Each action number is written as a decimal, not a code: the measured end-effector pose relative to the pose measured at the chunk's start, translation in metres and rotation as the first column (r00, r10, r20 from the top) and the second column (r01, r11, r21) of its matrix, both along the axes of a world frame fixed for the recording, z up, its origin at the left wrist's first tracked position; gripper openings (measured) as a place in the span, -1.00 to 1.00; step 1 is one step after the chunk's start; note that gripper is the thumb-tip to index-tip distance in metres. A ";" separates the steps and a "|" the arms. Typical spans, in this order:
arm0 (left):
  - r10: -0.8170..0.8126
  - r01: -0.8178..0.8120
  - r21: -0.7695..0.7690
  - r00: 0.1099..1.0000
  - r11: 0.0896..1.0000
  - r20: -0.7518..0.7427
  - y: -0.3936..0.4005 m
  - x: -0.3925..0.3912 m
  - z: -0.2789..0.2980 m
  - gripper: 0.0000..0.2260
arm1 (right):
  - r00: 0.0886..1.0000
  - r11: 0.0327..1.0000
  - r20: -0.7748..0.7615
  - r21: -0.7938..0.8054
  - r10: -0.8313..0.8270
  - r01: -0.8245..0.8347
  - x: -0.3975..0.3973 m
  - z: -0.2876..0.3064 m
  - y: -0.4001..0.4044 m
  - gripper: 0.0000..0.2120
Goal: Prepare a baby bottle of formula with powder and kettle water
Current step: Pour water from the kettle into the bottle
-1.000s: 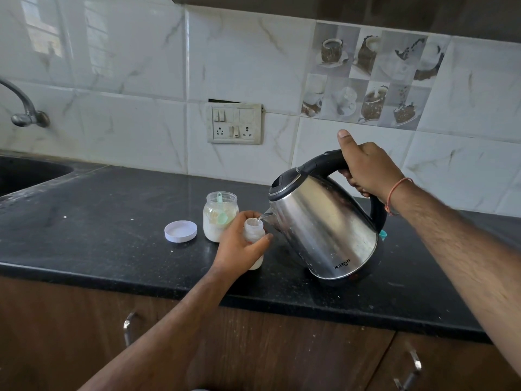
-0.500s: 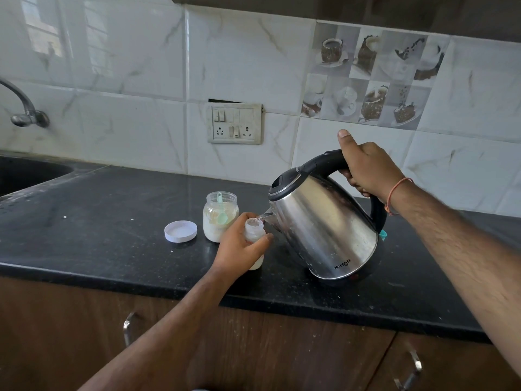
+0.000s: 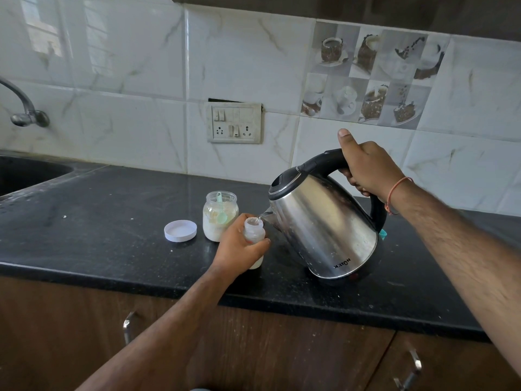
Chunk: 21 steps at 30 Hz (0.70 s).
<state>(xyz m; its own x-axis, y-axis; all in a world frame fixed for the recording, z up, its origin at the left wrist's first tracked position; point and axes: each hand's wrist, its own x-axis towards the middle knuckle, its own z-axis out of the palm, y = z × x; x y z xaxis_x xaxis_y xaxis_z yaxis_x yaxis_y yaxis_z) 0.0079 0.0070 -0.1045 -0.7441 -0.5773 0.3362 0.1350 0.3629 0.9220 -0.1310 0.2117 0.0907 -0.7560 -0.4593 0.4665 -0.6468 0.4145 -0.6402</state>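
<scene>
The bottle stands on the black surface just beside the powder jar, the left hand wrapped around its body. The right hand grips the tilted kettle handle, spout at the narrow mouth. Pour slowly and keep the bottle upright. It is small, translucent and whitish; its fill level is hidden.

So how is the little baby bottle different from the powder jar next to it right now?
The baby bottle is slimmer and narrow-necked; the powder jar is wider with a broad mouth. The left hand grips the bottle, while the jar stands free, untouched. The kettle spout is at the bottle's mouth; the jar instead holds white powder and a green scoop. Both are see-through, uncapped and upright on the black counter.
</scene>
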 end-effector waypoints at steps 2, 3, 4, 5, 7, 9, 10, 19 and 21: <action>0.004 -0.004 0.003 1.000 1.000 0.005 0.000 0.000 0.000 -0.73 | 1.000 1.000 0.000 0.001 -0.001 0.001 0.001 0.000 -0.001 -0.24; 0.004 -0.004 0.004 1.000 1.000 0.007 0.000 0.000 0.000 -0.73 | 1.000 1.000 0.000 0.003 0.000 0.000 0.001 0.000 -0.001 -0.24; 0.002 -0.002 0.005 1.000 1.000 0.007 0.000 0.000 0.000 -0.72 | 1.000 1.000 0.001 0.004 0.000 0.000 0.002 0.001 -0.001 -0.24; 0.000 0.000 0.006 1.000 1.000 0.008 0.000 0.000 0.000 -0.72 | 1.000 1.000 0.002 0.004 0.001 -0.001 0.002 0.001 -0.002 -0.24; -0.006 0.006 0.011 1.000 1.000 0.011 0.000 0.001 0.001 -0.72 | 1.000 1.000 0.000 0.006 0.001 -0.001 0.003 0.002 -0.002 -0.24; -0.015 0.015 0.013 1.000 1.000 0.015 0.000 0.002 0.003 -0.71 | 1.000 1.000 -0.003 0.008 -0.002 0.002 0.004 0.002 -0.002 -0.24; -0.017 0.017 0.013 1.000 1.000 0.016 0.000 0.002 0.003 -0.71 | 1.000 1.000 -0.003 0.009 -0.003 0.003 0.004 0.002 -0.002 -0.24; -0.014 0.014 0.008 1.000 1.000 0.018 0.001 0.002 0.003 -0.71 | 1.000 1.000 -0.005 0.012 -0.005 0.005 0.003 0.001 -0.003 -0.23; -0.008 0.008 0.004 1.000 1.000 0.019 0.000 0.002 0.003 -0.70 | 1.000 1.000 -0.002 0.010 -0.006 0.006 0.003 0.002 -0.003 -0.23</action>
